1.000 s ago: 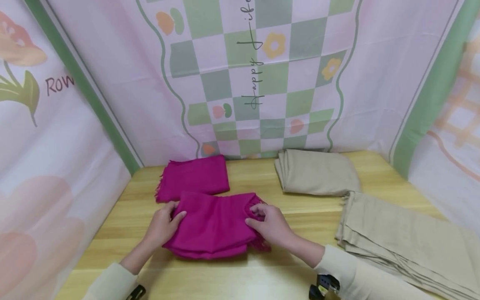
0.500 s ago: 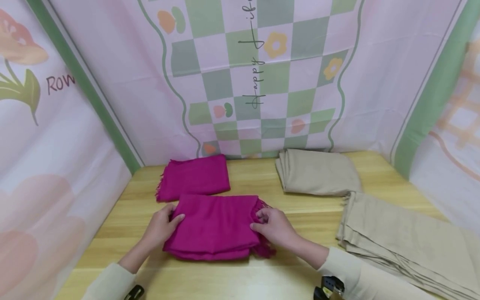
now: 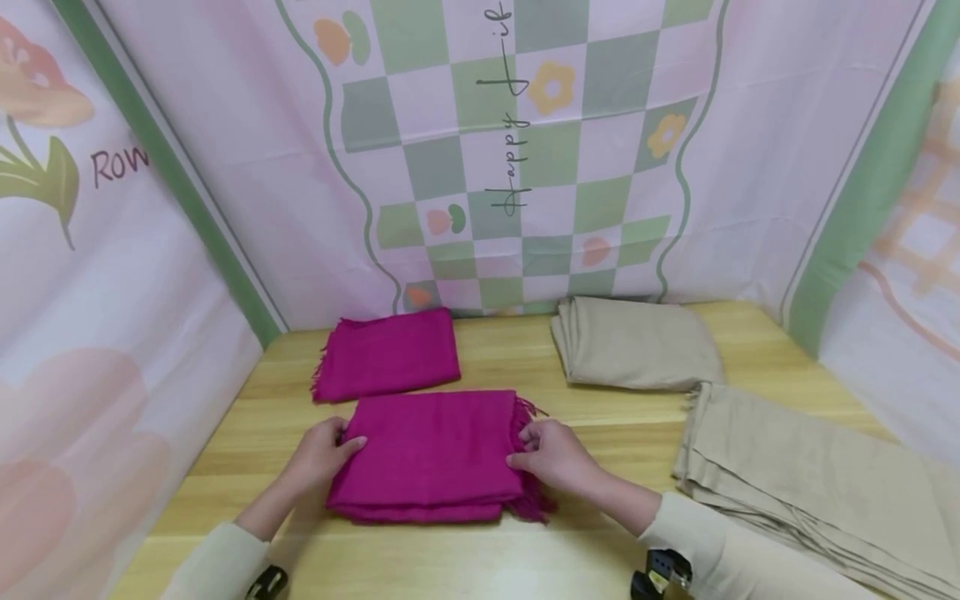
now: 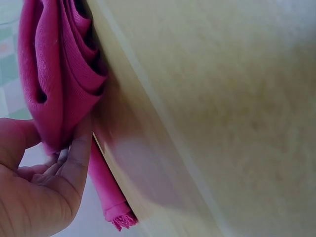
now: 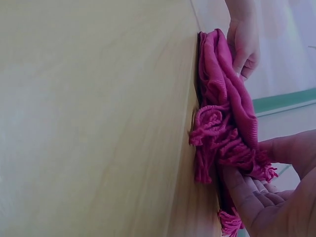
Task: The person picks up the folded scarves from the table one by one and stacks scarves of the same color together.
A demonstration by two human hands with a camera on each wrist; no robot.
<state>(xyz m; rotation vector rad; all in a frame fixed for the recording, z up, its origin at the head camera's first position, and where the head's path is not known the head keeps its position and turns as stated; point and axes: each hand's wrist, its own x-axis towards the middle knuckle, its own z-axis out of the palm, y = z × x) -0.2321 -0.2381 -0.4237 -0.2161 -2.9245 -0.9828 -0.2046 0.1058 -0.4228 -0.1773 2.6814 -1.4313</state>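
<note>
A folded magenta scarf (image 3: 435,450) lies in front of me on the wooden table, its fringe bunched along the right end. My left hand (image 3: 318,454) grips its left end, thumb on top and fingers beneath, as the left wrist view shows on the layered folds (image 4: 54,74). At the fringed end my right hand (image 3: 555,454) pinches the cloth between thumb and fingers. In the right wrist view the fringe (image 5: 227,143) hangs over those fingers. Just behind lies a second folded magenta scarf (image 3: 390,354), fringe to the left, which neither hand touches.
A folded beige cloth (image 3: 637,343) sits at the back right of the table (image 3: 495,567). Another beige cloth (image 3: 817,475), larger and fringed, covers the right side. Printed fabric walls (image 3: 517,167) enclose the table at the back and both sides.
My right hand has shifted slightly right with the fringed end, and the scarf's top now lies flatter and smoother. The left hand keeps its grip at nearly the same spot.
</note>
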